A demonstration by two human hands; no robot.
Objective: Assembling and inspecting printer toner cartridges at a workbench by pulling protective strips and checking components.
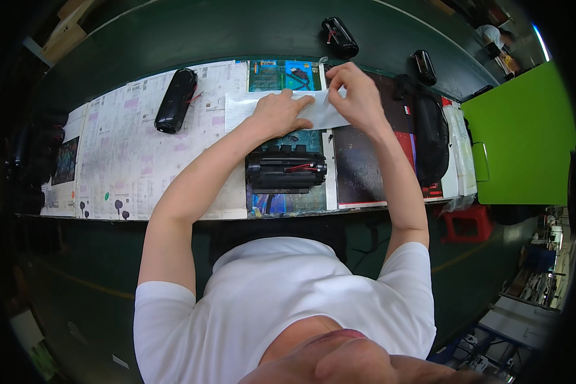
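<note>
A pale, shiny sheet (238, 110) lies across the table in front of me, with translucent film toward its right end. My left hand (280, 114) rests on it, fingers apart and pressing it down. Over the right end, my right hand (357, 96) is closed in a pinch. Whatever is between its fingertips is too small to make out. Nearer to me lies a black cylindrical device (286, 170) with red wires on its upper side; neither hand touches it.
Another black cylindrical device (176, 101) lies left on the paper-covered tabletop (125, 144). Two more (340, 37) (424, 67) sit on the dark green surface beyond. A black bag-like item (431, 137) is at right, before a bright green panel (521, 134). A red stool (467, 224) stands below.
</note>
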